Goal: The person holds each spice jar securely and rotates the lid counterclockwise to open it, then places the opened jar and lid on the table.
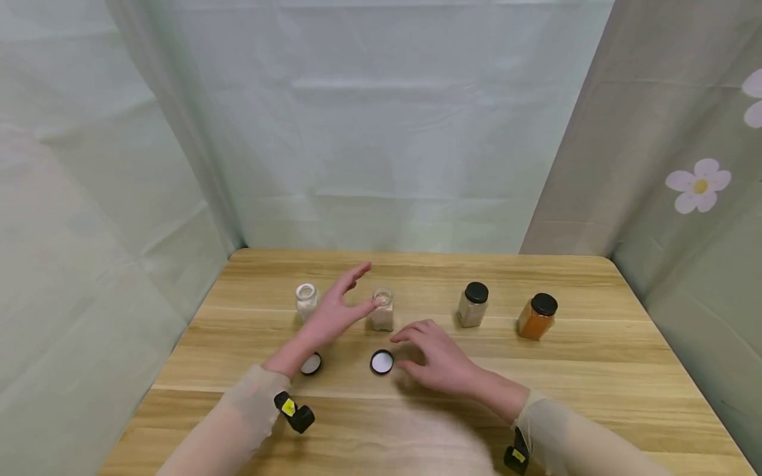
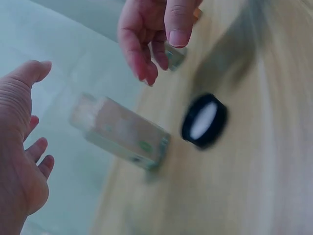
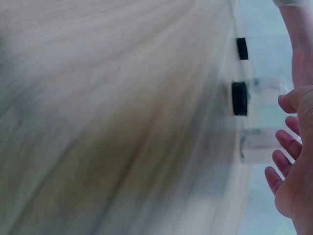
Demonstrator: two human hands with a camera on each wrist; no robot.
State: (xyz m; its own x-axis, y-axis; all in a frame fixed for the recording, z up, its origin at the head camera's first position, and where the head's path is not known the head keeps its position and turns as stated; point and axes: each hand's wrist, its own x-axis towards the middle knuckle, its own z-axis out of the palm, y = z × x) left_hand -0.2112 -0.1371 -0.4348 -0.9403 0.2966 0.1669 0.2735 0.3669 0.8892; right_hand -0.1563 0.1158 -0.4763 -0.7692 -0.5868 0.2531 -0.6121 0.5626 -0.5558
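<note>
My left hand [image 1: 331, 313] is held above the table with fingers spread and thumb apart, gripping nothing. Its thumb overlaps the mouth of an uncapped glass jar of pale powder [image 1: 382, 318] in the head view; the left wrist view shows a gap between hand and jar [image 2: 128, 129]. Just right of an upturned black lid [image 1: 381, 361] with a white liner hovers my right hand [image 1: 439, 357], loosely bent and holding nothing. A second uncapped jar of white powder [image 1: 306, 303] stands left of my left hand, partly hidden by it. Another upturned lid [image 1: 311, 364] lies near my left wrist.
To the right stand two jars with black lids on: one with greyish powder [image 1: 472, 311], one with orange powder [image 1: 534, 324]. The wooden table [image 1: 583, 390] ends at a pale curtain [image 1: 405, 165] behind, with more curtain on both sides.
</note>
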